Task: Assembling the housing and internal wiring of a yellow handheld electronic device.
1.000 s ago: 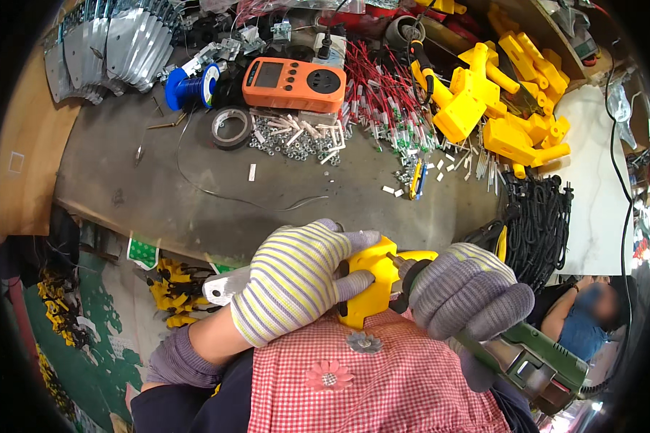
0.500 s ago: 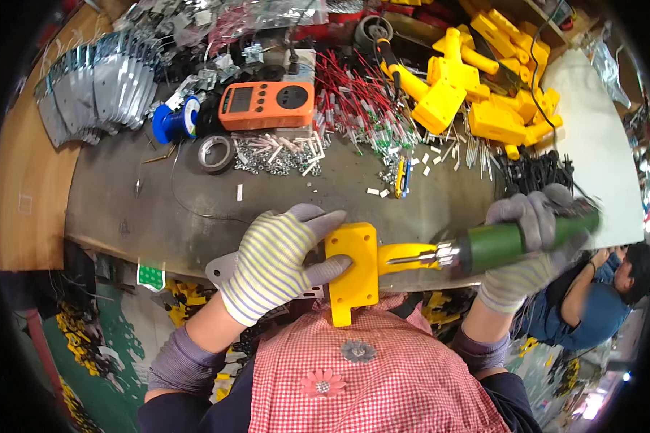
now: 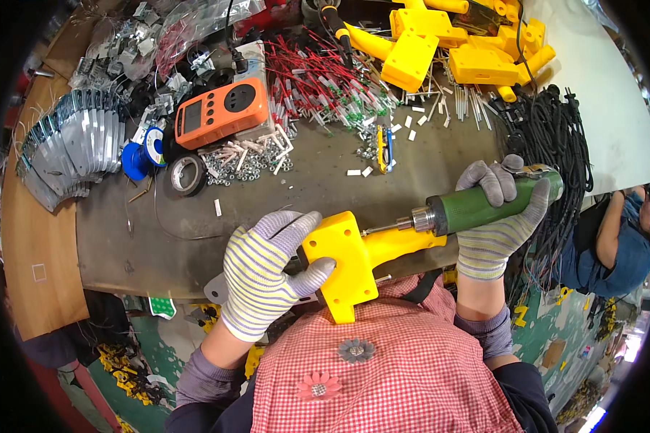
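Observation:
My left hand (image 3: 271,270), in a striped glove, grips a yellow plastic housing (image 3: 348,270) with a handle, thumb on its face and fingers behind. My gloved right hand (image 3: 502,216) is wrapped round a green power screwdriver (image 3: 458,211). Its thin bit points left, along the upper side of the housing's handle, and the tip is close to the housing's upper right side. Whether the tip touches it, I cannot tell. Below the handle, a small screw (image 3: 384,278) sticks out from the housing's side. Behind my left hand, a grey metal plate (image 3: 215,289) partly shows.
Beyond my hands lie an orange meter (image 3: 220,112), a tape roll (image 3: 188,175), a blue wire spool (image 3: 143,153), red wires (image 3: 310,76) and more yellow housings (image 3: 484,65). Black cables (image 3: 556,144) lie at the right. Another person (image 3: 607,245) sits beyond them.
The view has shifted and turned. The yellow housing is tilted more, and the screwdriver's bit has moved from over the handle to beside the housing's upper right side.

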Demonstrator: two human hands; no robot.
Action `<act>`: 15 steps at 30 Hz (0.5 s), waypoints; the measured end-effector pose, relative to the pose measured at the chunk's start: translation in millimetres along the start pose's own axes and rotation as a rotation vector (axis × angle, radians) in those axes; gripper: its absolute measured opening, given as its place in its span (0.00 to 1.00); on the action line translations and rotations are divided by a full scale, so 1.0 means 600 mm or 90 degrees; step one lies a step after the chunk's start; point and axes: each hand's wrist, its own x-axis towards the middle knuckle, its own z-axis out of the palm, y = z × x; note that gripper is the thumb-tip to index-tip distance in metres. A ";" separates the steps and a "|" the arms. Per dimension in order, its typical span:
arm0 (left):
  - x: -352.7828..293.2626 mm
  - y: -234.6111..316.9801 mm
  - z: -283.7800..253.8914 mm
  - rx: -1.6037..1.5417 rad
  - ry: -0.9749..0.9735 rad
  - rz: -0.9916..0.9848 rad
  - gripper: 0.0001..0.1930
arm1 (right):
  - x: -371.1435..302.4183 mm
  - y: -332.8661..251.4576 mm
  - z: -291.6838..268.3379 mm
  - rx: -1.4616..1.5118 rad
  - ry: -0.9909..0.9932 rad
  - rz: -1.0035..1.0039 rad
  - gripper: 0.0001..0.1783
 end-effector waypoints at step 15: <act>-0.001 -0.006 0.000 0.047 0.023 0.049 0.28 | 0.002 0.022 0.010 0.007 -0.002 0.037 0.23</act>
